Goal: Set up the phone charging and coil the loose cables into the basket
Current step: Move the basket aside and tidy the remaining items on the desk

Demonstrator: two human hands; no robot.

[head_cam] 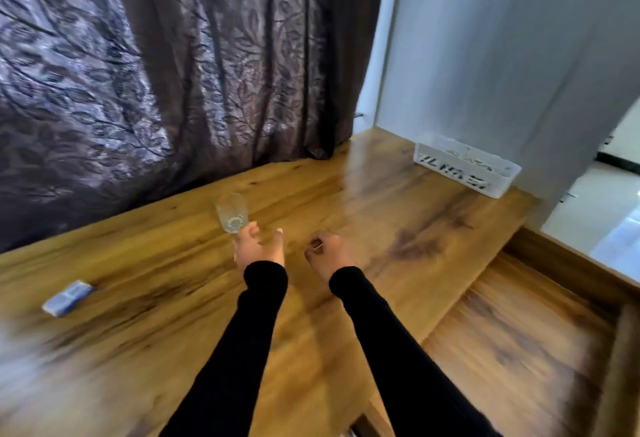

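- The left hand point(258, 246) hovers over the wooden table point(381, 201), its grip spread and empty, fingertips just beside a blurred, clear phone-shaped object point(231, 212) lying flat; whether it is the phone or only a case I cannot tell.
- The right hand point(327, 251) is curled, grip nearly closed; something small may sit between the fingers, too blurred to name.
- The clear object would likely be light, stiff and slippery; taking it by its long edges seems safest.
- The white slotted basket point(465, 173) stands at the table's far right corner, well apart from both hands. Pale coiled shapes, probably cables, lie inside.
- A small blue box point(67, 298) lies near the left edge.
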